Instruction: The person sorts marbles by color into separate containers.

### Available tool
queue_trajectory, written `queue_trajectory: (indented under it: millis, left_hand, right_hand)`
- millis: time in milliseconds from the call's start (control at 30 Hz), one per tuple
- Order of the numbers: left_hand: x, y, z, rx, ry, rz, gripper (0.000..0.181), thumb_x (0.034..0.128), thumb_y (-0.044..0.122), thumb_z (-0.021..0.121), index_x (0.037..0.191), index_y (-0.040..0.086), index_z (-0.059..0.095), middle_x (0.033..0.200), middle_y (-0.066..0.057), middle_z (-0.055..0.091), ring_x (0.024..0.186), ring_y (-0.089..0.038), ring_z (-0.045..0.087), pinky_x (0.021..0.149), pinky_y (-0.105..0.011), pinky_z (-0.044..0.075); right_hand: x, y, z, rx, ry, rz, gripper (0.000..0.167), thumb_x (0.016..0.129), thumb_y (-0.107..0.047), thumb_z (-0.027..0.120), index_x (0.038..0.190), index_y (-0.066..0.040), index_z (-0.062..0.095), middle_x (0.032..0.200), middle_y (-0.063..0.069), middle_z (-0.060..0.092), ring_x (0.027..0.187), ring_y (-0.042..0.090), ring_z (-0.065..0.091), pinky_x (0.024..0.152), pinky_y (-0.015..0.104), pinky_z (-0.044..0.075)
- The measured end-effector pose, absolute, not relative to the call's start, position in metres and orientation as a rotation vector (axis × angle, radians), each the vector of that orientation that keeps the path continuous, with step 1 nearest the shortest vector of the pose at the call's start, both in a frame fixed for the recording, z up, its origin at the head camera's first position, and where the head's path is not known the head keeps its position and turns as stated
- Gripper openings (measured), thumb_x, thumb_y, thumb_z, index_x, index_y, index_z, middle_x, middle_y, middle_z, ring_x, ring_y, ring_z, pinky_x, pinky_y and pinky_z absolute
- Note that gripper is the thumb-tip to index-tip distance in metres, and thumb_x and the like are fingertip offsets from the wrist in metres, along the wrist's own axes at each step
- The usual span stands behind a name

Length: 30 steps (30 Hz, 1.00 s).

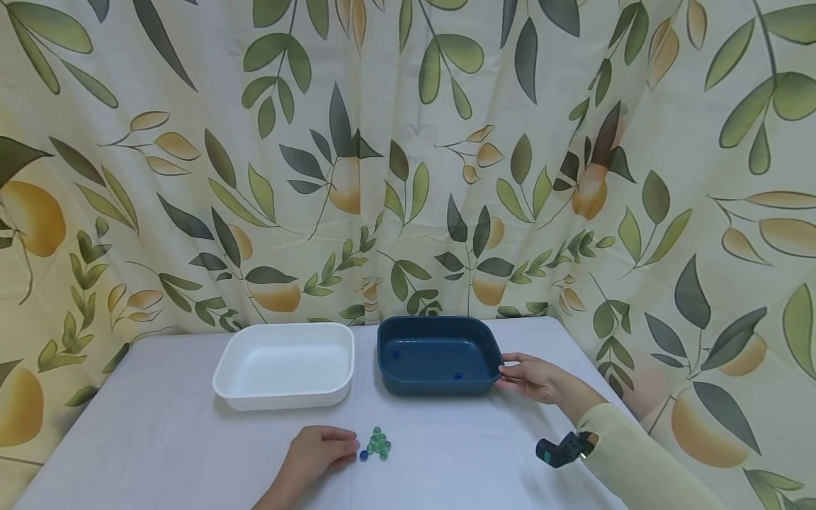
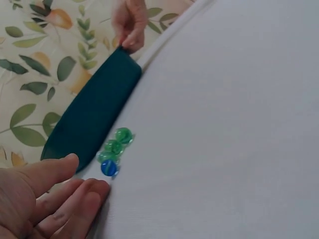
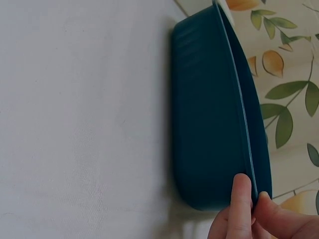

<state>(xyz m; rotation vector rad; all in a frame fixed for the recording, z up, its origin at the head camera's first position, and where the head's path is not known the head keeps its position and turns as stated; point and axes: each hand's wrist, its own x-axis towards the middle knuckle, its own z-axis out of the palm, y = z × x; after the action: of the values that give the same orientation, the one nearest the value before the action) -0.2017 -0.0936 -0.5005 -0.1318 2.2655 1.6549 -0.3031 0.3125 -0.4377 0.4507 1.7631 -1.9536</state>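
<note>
Navy tray [image 1: 440, 388] beside white tray [image 1: 283, 401] holds two blue marbles [image 1: 458, 376]

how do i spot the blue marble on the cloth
On the white-covered table, find the dark blue tray. In front of it, beside the left hand, lies a cluster of green marbles; the blue marble is the only one there not green.
</note>
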Motion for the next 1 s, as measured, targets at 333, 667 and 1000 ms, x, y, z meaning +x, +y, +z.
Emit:
queue_trajectory:
  millis: [333,667,1000]
  left_hand:
    - [-0.189,-0.083,-0.502,-0.086,2.479,1.551,0.027,0.0787,0.024,0.081,0.100,0.009,0.076,0.084,0.001,0.074,0.081,-0.013,0.067,0.077,-0.039,0.056]
    - [-0.182,-0.071,-0.508,-0.035,2.586,1.536,0.026,0.0734,0.015,0.084,0.096,0.009,0.076,0.079,0.004,0.074,0.074,-0.009,0.068,0.078,-0.042,0.056]
    - [-0.181,-0.064,-0.507,-0.050,2.757,1.384,0.019,0.0729,0.015,0.085,0.090,0.012,0.076,0.073,0.009,0.071,0.067,-0.005,0.064,0.068,-0.033,0.055]
  right_hand:
    - [-0.304,0.312,-0.436,0.451,1.754,-1.959,0.062,0.097,0.006,0.053,0.150,0.001,0.022,0.108,0.018,0.059,0.088,0.019,0.067,0.093,0.032,0.055]
    - [-0.303,0.313,-0.437,0.458,1.760,-1.959,0.063,0.097,0.005,0.052,0.151,0.001,0.020,0.109,0.019,0.058,0.088,0.020,0.067,0.096,0.034,0.053]
    - [-0.302,0.312,-0.436,0.446,1.762,-1.960,0.064,0.098,0.006,0.051,0.152,0.001,0.018,0.110,0.019,0.058,0.088,0.019,0.066,0.093,0.032,0.055]
